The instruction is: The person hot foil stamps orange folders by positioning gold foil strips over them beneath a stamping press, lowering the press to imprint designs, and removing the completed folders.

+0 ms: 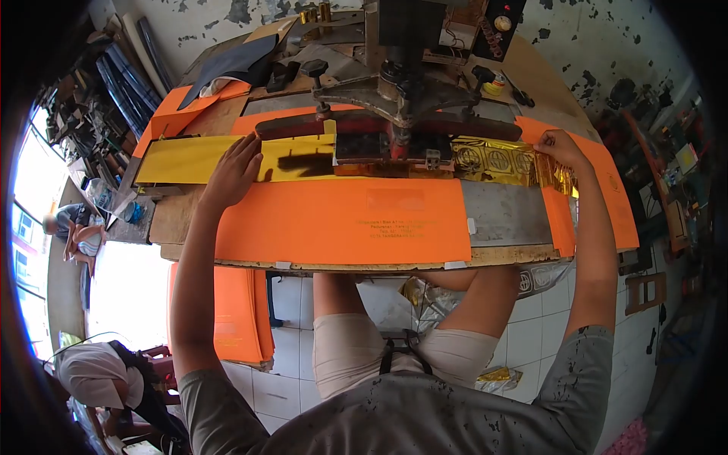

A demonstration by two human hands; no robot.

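My left hand (233, 173) lies with fingers stretched out on the right part of a smooth gold foil strip (178, 161), left of the press. At the other side my right hand (563, 149) pinches the used end of the gold foil (497, 161), which bears stamped-out round emblems. Between the hands, the foil passes under the dark head of a stamping press (394, 144). In front of it lies an orange paper sheet (341, 220) with small gold lettering, on a grey metal plate (508, 216).
More orange sheets lie under my right forearm (607, 189) and in a stack (235, 311) below the table's left side. A black sheet (235, 67) is at the back left. Crumpled foil (497, 378) lies on the tiled floor. Another person (106, 379) sits at lower left.
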